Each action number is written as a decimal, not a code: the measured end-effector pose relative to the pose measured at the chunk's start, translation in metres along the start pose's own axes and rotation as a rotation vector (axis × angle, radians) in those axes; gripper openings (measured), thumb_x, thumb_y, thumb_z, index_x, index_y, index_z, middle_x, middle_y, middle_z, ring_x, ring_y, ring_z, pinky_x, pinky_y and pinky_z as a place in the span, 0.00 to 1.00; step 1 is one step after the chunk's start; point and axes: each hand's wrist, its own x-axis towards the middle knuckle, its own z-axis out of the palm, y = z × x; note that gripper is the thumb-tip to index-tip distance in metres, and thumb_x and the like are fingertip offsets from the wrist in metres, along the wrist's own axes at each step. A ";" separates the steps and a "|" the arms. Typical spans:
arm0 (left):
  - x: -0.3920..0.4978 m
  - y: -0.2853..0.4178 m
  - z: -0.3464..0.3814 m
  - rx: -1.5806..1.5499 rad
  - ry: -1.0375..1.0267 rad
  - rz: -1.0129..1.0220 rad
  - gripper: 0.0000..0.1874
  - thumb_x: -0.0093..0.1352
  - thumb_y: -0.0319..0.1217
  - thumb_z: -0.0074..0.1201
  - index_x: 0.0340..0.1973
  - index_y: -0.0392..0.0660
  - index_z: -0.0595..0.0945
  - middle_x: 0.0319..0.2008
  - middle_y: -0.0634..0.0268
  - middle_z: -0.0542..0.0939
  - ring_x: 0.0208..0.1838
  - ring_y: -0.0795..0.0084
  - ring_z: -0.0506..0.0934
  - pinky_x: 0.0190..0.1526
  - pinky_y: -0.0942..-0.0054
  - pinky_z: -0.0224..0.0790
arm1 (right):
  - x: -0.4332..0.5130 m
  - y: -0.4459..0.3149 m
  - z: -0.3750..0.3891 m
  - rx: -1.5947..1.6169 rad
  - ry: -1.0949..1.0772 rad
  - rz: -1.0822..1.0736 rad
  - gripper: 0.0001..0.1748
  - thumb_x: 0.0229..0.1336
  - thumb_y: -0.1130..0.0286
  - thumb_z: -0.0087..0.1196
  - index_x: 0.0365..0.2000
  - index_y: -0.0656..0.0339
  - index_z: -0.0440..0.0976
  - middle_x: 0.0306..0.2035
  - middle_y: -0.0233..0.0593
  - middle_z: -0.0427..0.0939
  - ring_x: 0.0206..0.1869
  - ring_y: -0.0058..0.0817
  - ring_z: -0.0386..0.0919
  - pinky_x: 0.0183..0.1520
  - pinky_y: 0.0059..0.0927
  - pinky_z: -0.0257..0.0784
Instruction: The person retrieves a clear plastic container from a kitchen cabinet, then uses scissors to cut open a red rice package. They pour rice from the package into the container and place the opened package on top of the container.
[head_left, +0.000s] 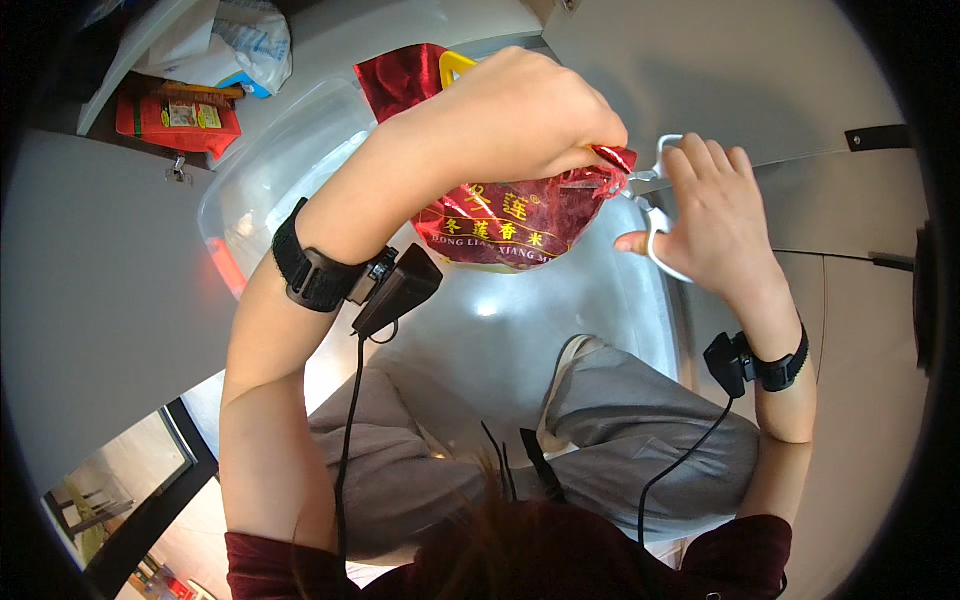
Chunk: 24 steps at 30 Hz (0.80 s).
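A shiny red plastic bag (487, 217) with printed writing and a yellow handle (454, 67) is in front of me, above a translucent plastic bin (217, 202). My left hand (555, 105) reaches across it and grips its right upper edge, where red plastic is bunched with frayed red strands (611, 182). White-handled scissors (660, 225) are in my right hand (716, 210), thumb on the lower loop and fingers around the upper one. Their handles are spread. The blade tips meet the frayed strands and are partly hidden there.
Cupboard doors flank me, a grey door (97, 285) at left and a pale panel (750, 90) at right. An open compartment at upper left holds a red packet (180, 124) and a white plastic bag (255, 45). Cables (352, 420) hang from both wrist-worn devices.
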 end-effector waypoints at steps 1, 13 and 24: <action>0.000 0.000 0.000 0.013 0.018 0.017 0.05 0.57 0.31 0.57 0.29 0.49 0.80 0.26 0.65 0.80 0.29 0.60 0.77 0.26 0.63 0.66 | 0.003 -0.001 0.004 -0.004 0.081 -0.041 0.40 0.30 0.33 0.61 0.23 0.66 0.70 0.25 0.42 0.73 0.31 0.35 0.74 0.40 0.32 0.64; -0.007 0.002 0.000 0.021 0.044 -0.001 0.07 0.57 0.32 0.58 0.30 0.50 0.80 0.27 0.70 0.80 0.29 0.63 0.78 0.27 0.66 0.68 | -0.001 -0.002 -0.004 -0.034 -0.027 0.033 0.39 0.31 0.32 0.60 0.23 0.63 0.70 0.23 0.41 0.74 0.28 0.34 0.74 0.40 0.30 0.62; -0.028 -0.001 0.002 -0.135 0.071 -0.045 0.09 0.56 0.26 0.57 0.33 0.48 0.80 0.28 0.66 0.80 0.32 0.63 0.78 0.31 0.68 0.68 | 0.002 -0.006 -0.008 0.106 -0.270 0.124 0.38 0.30 0.36 0.63 0.28 0.63 0.72 0.25 0.41 0.75 0.30 0.38 0.73 0.39 0.34 0.64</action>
